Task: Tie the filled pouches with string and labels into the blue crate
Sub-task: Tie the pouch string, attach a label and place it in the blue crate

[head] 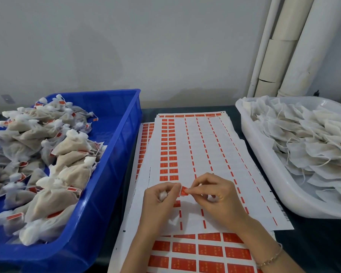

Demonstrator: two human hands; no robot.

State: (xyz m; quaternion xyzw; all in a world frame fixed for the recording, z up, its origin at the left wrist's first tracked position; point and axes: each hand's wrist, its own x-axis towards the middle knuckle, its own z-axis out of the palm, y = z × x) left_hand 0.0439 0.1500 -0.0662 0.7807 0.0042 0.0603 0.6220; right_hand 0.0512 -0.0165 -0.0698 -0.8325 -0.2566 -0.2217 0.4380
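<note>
Left hand (159, 196): one, low centre; fingers curled tight round a single white pouch (163, 195), only a bit of it peeking out of the fist

Right hand (215, 192): one, just beside the left; thumb and forefinger pinching one orange label (184, 191), the other fingers curled under; one thin bracelet (272, 257) on the wrist

Label: held right between the two hands, above the sheets; its left edge meets the left fingertips

Blue crate (126, 134): one, on the left; heaped with tied pouches (73, 144), dozens, too many to count, many showing an orange tag; the far right corner shows bare blue floor

White tub (264, 164): one, on the right; piled with flat pouches (307, 138) with loose strings, again beyond counting

Label sheets (205, 144): at least three, overlapping, between crate and tub; the top one keeps two full orange columns at its left, the rest peeled down to slivers

Surface (313, 243): dark; carries crate, sheets and tub

Pipes (311, 46): three, white, up the wall at far right
</note>
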